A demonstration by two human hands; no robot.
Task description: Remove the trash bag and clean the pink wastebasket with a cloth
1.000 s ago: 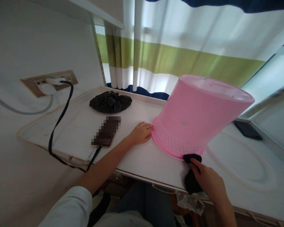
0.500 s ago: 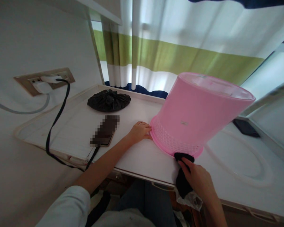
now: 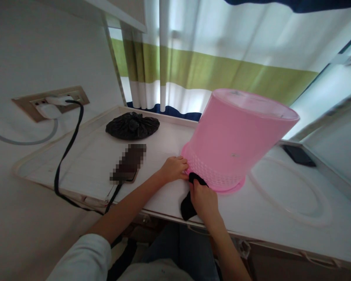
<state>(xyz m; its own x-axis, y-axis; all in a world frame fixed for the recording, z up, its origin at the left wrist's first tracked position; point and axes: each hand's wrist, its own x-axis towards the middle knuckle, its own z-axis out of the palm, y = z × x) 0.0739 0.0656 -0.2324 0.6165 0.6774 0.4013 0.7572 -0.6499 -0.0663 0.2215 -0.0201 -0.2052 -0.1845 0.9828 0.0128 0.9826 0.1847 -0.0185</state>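
Note:
A pink basket (image 3: pixel 236 136), with a band of small holes near its base, stands on the white desk (image 3: pixel 160 203). My left hand (image 3: pixel 174 169) grips the left side of its base rim, fingers closed on the edge. Pinched in my right hand (image 3: pixel 204 199) is a black cloth (image 3: pixel 188 208), pressed to the front of the base rim close beside my left hand. Part of the cloth hangs down toward the desk's front edge.
A knotted black bag (image 3: pixel 132 125) lies at the back left. In front of it rests a phone (image 3: pixel 128 164) with a black cable (image 3: pixel 64 156) to the wall socket (image 3: pixel 51 102). At right are a pale ring (image 3: pixel 318 195) and a dark flat object (image 3: pixel 298 155).
My right hand and the black cloth have moved left along the base rim, up close to my left hand. The basket appears turned slightly, its small label now further right on its side.

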